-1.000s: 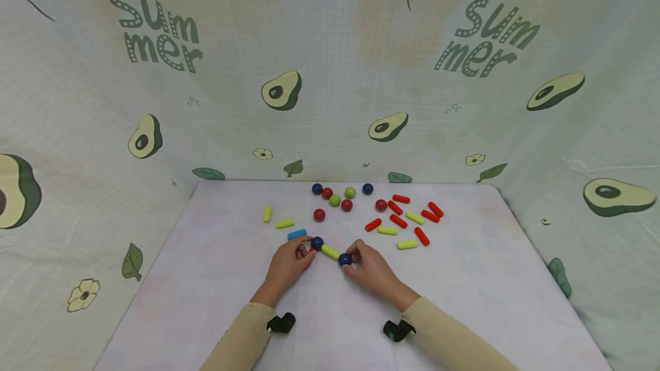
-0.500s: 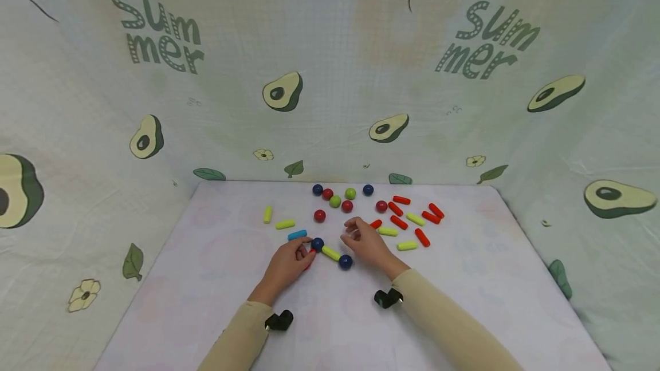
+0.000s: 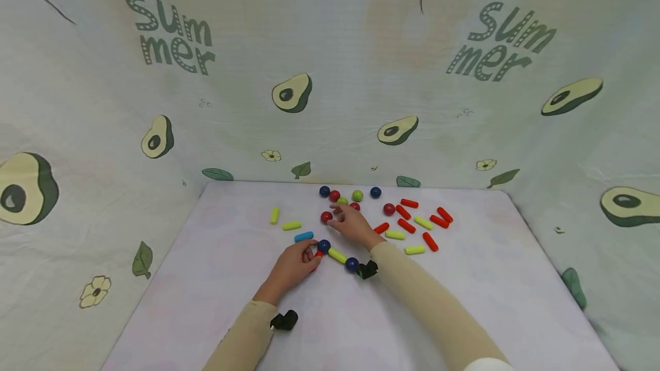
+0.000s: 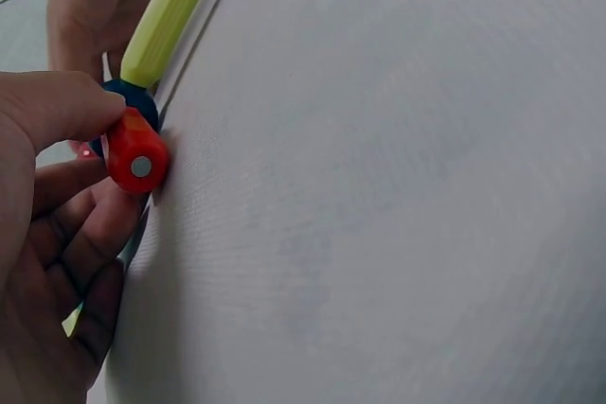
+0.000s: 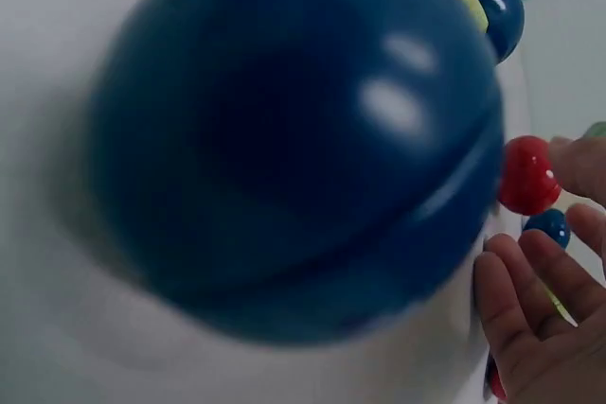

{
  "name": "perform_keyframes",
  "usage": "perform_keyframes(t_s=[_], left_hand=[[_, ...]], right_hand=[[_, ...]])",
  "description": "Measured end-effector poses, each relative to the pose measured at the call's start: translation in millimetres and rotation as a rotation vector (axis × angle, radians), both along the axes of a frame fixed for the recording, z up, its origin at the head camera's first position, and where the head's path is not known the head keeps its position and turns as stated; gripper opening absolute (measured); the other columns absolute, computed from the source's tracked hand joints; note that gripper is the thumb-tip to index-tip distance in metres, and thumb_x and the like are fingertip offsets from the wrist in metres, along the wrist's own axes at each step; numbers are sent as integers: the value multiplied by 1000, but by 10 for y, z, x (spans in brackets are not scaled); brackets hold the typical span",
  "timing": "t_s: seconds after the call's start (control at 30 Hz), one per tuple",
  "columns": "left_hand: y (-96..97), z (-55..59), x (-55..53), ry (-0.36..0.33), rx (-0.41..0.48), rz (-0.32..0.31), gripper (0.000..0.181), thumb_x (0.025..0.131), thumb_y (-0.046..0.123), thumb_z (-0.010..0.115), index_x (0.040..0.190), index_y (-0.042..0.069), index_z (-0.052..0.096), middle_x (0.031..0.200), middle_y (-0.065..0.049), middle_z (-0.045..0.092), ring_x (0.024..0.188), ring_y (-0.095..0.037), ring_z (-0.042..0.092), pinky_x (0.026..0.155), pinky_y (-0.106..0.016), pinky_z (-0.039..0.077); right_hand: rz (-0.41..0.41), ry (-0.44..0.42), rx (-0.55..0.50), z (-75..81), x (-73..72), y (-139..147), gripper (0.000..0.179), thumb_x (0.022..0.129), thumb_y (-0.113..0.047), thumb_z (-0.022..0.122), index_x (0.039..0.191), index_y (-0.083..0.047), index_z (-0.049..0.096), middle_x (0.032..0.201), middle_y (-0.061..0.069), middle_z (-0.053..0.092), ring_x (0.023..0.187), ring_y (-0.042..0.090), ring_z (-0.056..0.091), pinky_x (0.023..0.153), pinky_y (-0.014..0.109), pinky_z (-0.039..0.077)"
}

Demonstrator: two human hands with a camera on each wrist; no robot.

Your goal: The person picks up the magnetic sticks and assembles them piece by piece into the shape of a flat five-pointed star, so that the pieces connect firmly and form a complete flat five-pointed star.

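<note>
My left hand (image 3: 292, 266) pinches a red magnetic rod (image 4: 139, 153), whose end shows a silver disc. The rod meets a blue ball (image 3: 323, 246), which the left thumb also touches in the left wrist view. A yellow-green rod (image 3: 337, 255) links this ball to a second blue ball (image 3: 352, 264), lying below the right forearm. My right hand (image 3: 356, 226) reaches over the table with thumb and fingers spread around a red ball (image 3: 326, 217). In the right wrist view the thumb is close to that red ball (image 5: 528, 175); whether they touch is unclear.
A blue rod (image 3: 303, 236) and two yellow-green rods (image 3: 291, 225) lie left of centre. Red, green and blue balls (image 3: 375, 192) sit along the back of the table. Several red rods (image 3: 430, 241) and yellow-green rods are scattered at right. A patterned cloth hangs behind.
My right hand has let go of the second blue ball and moved away and leftward to the red ball. The left hand keeps its hold. The head view has shifted slightly.
</note>
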State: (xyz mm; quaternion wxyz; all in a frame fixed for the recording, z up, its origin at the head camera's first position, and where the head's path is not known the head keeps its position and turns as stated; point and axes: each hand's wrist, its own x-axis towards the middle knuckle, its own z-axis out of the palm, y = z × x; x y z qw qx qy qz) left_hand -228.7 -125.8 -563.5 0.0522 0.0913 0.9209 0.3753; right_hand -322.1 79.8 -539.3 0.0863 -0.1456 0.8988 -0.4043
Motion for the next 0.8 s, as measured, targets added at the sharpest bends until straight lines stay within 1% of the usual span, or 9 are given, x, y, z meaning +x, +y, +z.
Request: perform_keyframes(t_s=[0.1, 0.17, 0.37, 0.47, 0.57, 0.7, 0.8], left_hand=[[11, 15, 13, 1, 9, -3, 40, 94, 29, 74, 129, 13, 65, 81, 6, 58, 71, -12, 54, 62, -24, 46], [16, 19, 20, 7, 8, -4, 40, 94, 29, 74, 129, 12, 65, 81, 6, 58, 71, -11, 53, 62, -24, 46], [12, 7, 27, 25, 8, 9, 39, 94, 28, 74, 129, 12, 65, 81, 6, 57, 71, -11, 53, 62, -24, 45], [10, 6, 30, 23, 14, 18, 38, 94, 28, 74, 128, 13, 65, 81, 6, 57, 71, -11, 53, 62, -24, 45], [10, -4, 25, 19, 23, 3, 39, 94, 28, 74, 129, 12, 65, 82, 6, 57, 73, -11, 53, 63, -25, 46], [2, -21, 20, 9, 9, -12, 44, 93, 28, 76, 131, 12, 63, 84, 6, 57, 75, -12, 53, 65, -25, 47], [-10, -14, 30, 13, -13, -5, 47, 92, 28, 77, 133, 13, 62, 84, 6, 57, 75, -12, 53, 65, -25, 47]], right_hand=[[20, 11, 8, 18, -27, -38, 48, 98, -24, 70, 144, -16, 55, 129, 6, 62, 109, 23, 60, 92, 37, 54], [27, 8, 21, 23, -35, -58, 45, 98, -22, 70, 142, -17, 57, 127, 5, 63, 110, 22, 61, 92, 36, 54], [34, -6, 55, 35, -28, -96, 30, 99, -20, 68, 128, -19, 62, 120, 1, 65, 108, 20, 61, 93, 35, 53], [46, -3, 69, 37, -18, -89, 26, 98, -19, 69, 124, -19, 62, 117, 1, 65, 105, 19, 61, 93, 35, 53], [59, -3, 92, 29, 10, -48, 25, 97, -20, 71, 121, -20, 61, 114, -1, 65, 103, 17, 60, 93, 34, 53], [75, 15, 114, 10, 82, 48, 25, 96, -22, 72, 119, -20, 61, 110, -4, 65, 102, 15, 61, 94, 33, 53], [74, 30, 107, 4, 148, 127, 26, 96, -22, 73, 118, -19, 61, 108, -4, 66, 101, 14, 61, 93, 33, 53]])
